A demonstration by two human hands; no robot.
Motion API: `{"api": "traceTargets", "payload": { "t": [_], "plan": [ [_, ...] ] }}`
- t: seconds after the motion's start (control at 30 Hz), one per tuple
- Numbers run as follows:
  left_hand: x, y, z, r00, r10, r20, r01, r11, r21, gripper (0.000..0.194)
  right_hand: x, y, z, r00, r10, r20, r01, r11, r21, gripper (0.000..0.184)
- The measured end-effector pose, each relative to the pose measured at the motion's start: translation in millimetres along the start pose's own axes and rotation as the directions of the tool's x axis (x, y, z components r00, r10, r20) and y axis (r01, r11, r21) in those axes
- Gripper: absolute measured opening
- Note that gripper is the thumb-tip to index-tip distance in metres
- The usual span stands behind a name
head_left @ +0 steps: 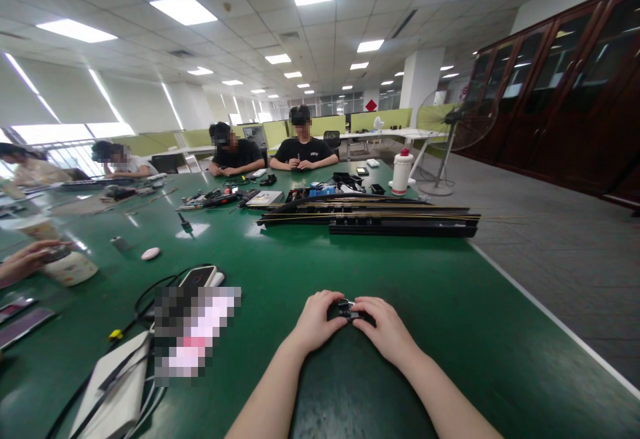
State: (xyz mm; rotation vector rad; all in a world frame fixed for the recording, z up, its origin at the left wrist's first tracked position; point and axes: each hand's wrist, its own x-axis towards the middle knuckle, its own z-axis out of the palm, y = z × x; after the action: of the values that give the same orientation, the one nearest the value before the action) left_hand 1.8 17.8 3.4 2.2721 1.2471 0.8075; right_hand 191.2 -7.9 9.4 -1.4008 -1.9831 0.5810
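Observation:
Between my two hands is a small black part [347, 309] with a shiny, silvery top edge; its exact kind is too small to make out. My left hand [319, 319] grips its left end between thumb and fingers. On the other end, the thumb and fingers of my right hand [384, 325] are closed in the same way. Both hands are low over the green tabletop [280, 262], near the front edge. My fingers cover much of the part's two ends.
Long black rails with thin brass-coloured rods [403, 225] lie ahead. Left are a phone-like device [197, 277], cables, a white box [113, 385] and a pink oval object [150, 253]. A white bottle [402, 173] stands at the far right. Another person's hand [25, 262] holds a cup [73, 269].

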Motion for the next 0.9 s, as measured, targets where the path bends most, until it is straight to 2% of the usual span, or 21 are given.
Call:
{"api": "traceTargets", "payload": {
  "t": [0.9],
  "plan": [
    [0.8,1.8,-1.5,1.0,-0.02,0.014,0.019,1.0,0.01,0.035,-2.0,-3.7,0.3,0.999,-0.036,0.02,0.037,0.996,-0.076,0.022]
  ]
}}
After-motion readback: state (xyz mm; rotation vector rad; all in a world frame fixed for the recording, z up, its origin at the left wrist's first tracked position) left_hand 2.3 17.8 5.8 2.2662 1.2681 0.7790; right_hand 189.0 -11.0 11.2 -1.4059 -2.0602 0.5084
